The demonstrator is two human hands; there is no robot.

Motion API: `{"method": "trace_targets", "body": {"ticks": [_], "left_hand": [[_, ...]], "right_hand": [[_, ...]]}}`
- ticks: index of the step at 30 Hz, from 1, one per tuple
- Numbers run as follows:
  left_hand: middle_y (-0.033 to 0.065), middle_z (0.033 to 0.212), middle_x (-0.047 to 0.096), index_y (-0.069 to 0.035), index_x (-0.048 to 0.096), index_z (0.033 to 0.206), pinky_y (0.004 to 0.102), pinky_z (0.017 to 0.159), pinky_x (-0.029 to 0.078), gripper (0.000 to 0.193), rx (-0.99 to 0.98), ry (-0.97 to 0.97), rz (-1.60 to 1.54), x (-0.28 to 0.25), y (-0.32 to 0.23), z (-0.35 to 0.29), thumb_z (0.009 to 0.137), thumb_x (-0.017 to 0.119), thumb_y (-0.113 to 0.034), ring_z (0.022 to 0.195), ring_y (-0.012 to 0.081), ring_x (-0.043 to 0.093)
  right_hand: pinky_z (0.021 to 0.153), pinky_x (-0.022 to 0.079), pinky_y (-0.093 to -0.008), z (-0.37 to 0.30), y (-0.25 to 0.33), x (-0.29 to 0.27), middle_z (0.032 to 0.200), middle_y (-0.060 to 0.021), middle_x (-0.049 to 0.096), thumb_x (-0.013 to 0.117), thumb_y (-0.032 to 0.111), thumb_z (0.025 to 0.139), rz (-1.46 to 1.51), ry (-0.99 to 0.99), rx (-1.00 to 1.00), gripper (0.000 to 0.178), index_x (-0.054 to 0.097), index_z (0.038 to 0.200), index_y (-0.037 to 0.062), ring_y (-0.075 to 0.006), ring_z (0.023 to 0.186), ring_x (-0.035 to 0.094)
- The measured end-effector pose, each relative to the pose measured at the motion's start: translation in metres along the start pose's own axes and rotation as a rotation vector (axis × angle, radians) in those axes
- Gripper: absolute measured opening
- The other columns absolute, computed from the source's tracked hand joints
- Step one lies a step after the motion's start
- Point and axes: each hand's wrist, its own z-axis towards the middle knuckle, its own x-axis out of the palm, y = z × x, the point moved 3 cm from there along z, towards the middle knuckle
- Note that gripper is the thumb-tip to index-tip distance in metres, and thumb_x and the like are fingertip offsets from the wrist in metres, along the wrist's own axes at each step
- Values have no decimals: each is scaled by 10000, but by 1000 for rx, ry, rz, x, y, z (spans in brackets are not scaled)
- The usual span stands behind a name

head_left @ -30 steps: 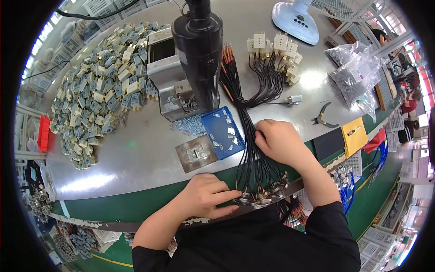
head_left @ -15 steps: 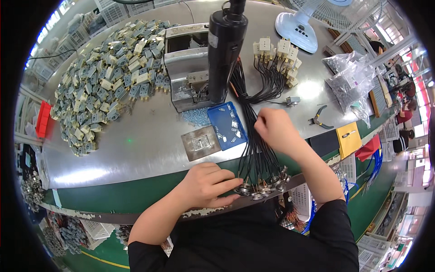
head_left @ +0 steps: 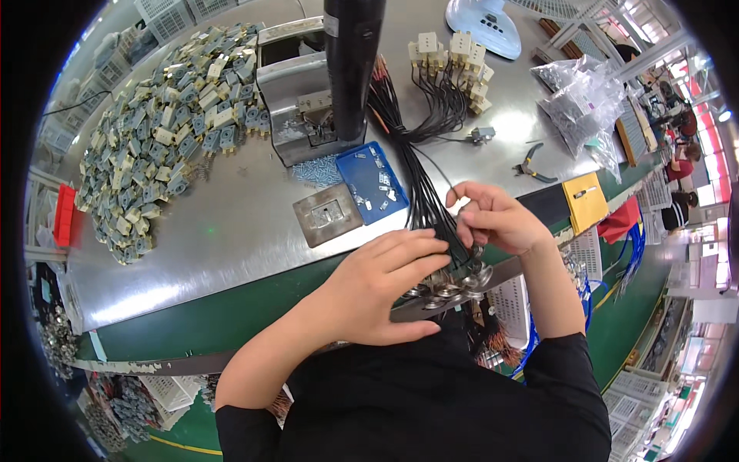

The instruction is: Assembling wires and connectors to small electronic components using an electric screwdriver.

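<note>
A bundle of black wires [head_left: 416, 177] runs down over the front edge of the metal table, and round shiny metal parts [head_left: 446, 291] hang at its lower end. My left hand [head_left: 385, 281] lies over the left side of the bundle, fingers stretched and thumb apart, just above those metal parts. On the other side, my right hand [head_left: 500, 219] is closed in a pinch on one black wire, which curves away from the bundle near its fingers. Its fingertips are close to the metal parts; exactly where they grip is partly hidden.
Left of the wires are a blue tray [head_left: 372, 183] with small metal pieces, a flat metal plate [head_left: 327, 215] and a bench machine [head_left: 292, 92]. A heap of grey-and-cream switch-like parts [head_left: 165, 138] covers the left. Pliers [head_left: 531, 165] and a yellow notebook [head_left: 583, 202] lie right.
My right hand has come down toward the wire ends and now pinches a single wire. My left hand has moved right and up, opening over the bundle. The whole view has shifted slightly.
</note>
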Motion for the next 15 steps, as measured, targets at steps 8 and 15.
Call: {"method": "trace_targets", "body": {"ticks": [8, 15], "left_hand": [[117, 1218, 665, -16, 659, 1224, 423, 954, 421, 738, -65, 230, 180, 21, 0, 36, 786, 794, -596, 1092, 296, 598], [124, 1007, 601, -12, 648, 1069, 414, 896, 483, 632, -104, 274, 208, 25, -5, 54, 734, 853, -506, 987, 327, 567]], "right_hand": [[571, 380, -214, -18, 0, 5, 681, 30, 523, 631, 185, 1056, -142, -32, -55, 764, 221, 1685, 49, -58, 615, 501], [566, 389, -207, -22, -11, 0, 743, -2, 626, 588, 163, 1083, -17, -66, -123, 252, 565, 1267, -7, -41, 627, 530]]}}
